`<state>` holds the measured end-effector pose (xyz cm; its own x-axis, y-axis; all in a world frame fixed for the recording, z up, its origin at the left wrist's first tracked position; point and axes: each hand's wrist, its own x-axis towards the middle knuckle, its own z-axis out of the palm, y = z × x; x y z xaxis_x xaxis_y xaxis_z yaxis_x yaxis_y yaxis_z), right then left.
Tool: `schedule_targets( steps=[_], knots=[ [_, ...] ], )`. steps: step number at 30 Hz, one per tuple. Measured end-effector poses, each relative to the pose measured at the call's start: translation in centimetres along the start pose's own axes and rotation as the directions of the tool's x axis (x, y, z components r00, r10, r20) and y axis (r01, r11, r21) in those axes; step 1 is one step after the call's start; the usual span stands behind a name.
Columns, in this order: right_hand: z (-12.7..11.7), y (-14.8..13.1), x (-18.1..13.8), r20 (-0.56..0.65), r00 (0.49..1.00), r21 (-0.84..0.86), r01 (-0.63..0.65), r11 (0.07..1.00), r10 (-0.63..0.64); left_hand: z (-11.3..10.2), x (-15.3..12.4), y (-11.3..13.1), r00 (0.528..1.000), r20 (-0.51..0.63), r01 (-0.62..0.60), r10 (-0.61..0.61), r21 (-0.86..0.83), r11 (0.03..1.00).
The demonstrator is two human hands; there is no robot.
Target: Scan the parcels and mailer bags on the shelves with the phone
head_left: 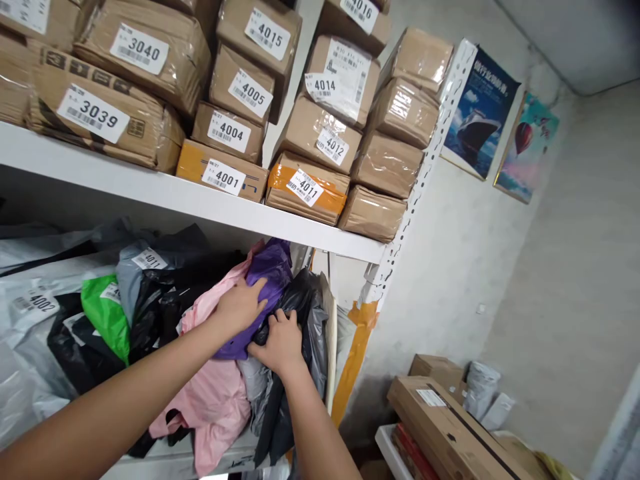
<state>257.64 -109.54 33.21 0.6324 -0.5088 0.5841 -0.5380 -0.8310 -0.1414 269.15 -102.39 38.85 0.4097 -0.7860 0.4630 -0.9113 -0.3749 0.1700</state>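
Note:
On the lower shelf, my left hand lies against a purple plastic mailer bag, its thumb and forefinger apart. My right hand is just to the right and a little lower, fingers spread over a black plastic mailer bag. Both hands touch the bags without visibly closing round them. A pink mailer bag hangs below my left forearm, over the shelf's front edge. Right of the black bag stands a grey bag. The far sides of the bags are hidden.
Above runs a white shelf board with stacked, numbered cardboard boxes. More mailers, one bright green, lie left. A perforated shelf post with orange tape stands right. Beyond it, a long carton lies low.

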Motion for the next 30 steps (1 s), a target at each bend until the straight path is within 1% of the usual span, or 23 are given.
schedule_targets(
  steps=[1, 3, 5, 7, 9, 11, 12, 14, 15, 17, 19, 20, 21, 23, 25, 27, 30],
  knots=[
    [-0.1, 0.2, 0.0, 0.003, 1.000, -0.006, -0.003, 1.000, 0.003, -0.2, 0.6, 0.1, 1.000, 0.006, -0.004, 0.004, -0.015, 1.000],
    [-0.3, 0.8, -0.2, 0.003, 1.000, -0.010, -0.004, 1.000, 0.004, 0.1, 1.4, -0.7, 1.000, -0.009, -0.026, 0.026, -0.048, 0.999],
    [-0.7, 1.5, -0.1, 0.001, 1.000, -0.004, 0.012, 1.000, -0.012, 1.0, 1.5, -2.7, 0.996, -0.093, -0.024, 0.016, -0.082, 0.996],
    [-1.2, 1.9, 0.0, 0.002, 0.999, 0.006, 0.036, 0.999, -0.036, 2.2, 1.0, -4.9, 0.983, -0.180, 0.004, -0.029, -0.137, 0.991],
    [-1.4, 1.8, -0.3, -0.004, 0.999, 0.022, 0.051, 0.998, -0.051, 3.2, 0.5, -6.6, 0.973, -0.214, 0.037, -0.083, -0.210, 0.977],
    [-0.7, 1.4, -2.0, -0.028, 0.998, 0.054, 0.050, 0.997, -0.048, 3.9, 0.2, -7.5, 0.964, -0.241, 0.040, -0.113, -0.288, 0.957],
    [0.2, 1.1, -3.6, -0.038, 0.998, 0.078, 0.042, 0.996, -0.040, 4.1, 0.1, -7.7, 0.957, -0.263, 0.029, -0.119, -0.322, 0.946],
    [3.1, 0.3, -8.4, -0.021, 1.000, 0.143, 0.014, 0.990, -0.012, 4.3, 0.2, -7.7, 0.944, -0.305, 0.009, -0.129, -0.366, 0.931],
    [5.1, -0.3, -11.2, 0.022, 1.000, 0.180, -0.008, 0.984, 0.004, 4.4, 0.3, -7.7, 0.941, -0.311, 0.005, -0.133, -0.380, 0.925],
    [9.4, -1.6, -17.0, 0.148, 0.988, 0.254, -0.072, 0.964, 0.034, 4.4, 0.5, -7.6, 0.945, -0.293, 0.015, -0.145, -0.403, 0.915],
    [13.8, -2.8, -21.0, 0.228, 0.966, 0.288, -0.189, 0.939, 0.125, 4.4, 0.7, -7.6, 0.951, -0.260, 0.044, -0.166, -0.419, 0.907],
    [15.8, -3.3, -22.0, 0.246, 0.947, 0.273, -0.272, 0.923, 0.206, 4.4, 0.8, -7.6, 0.952, -0.250, 0.057, -0.177, -0.423, 0.904],
    [17.7, -3.6, -22.3, 0.263, 0.921, 0.250, -0.352, 0.902, 0.287, 4.3, 0.8, -7.7, 0.951, -0.247, 0.067, -0.186, -0.424, 0.903],
    [20.8, -3.8, -21.2, 0.303, 0.854, 0.204, -0.491, 0.847, 0.422, 4.3, 0.7, -7.6, 0.948, -0.250, 0.076, -0.197, -0.422, 0.904],
    [22.8, -3.7, -19.1, 0.351, 0.801, 0.190, -0.568, 0.800, 0.485, 4.2, 0.4, -7.5, 0.947, -0.249, 0.081, -0.200, -0.418, 0.905],
    [23.9, -3.3, -17.2, 0.392, 0.782, 0.227, -0.592, 0.773, 0.484, 3.9, 0.0, -7.2, 0.948, -0.240, 0.098, -0.211, -0.411, 0.906],
    [24.6, -2.8, -15.8, 0.418, 0.794, 0.351, -0.589, 0.728, 0.441, 3.4, -1.0, -6.6, 0.951, -0.206, 0.143, -0.232, -0.374, 0.916]
  ],
)
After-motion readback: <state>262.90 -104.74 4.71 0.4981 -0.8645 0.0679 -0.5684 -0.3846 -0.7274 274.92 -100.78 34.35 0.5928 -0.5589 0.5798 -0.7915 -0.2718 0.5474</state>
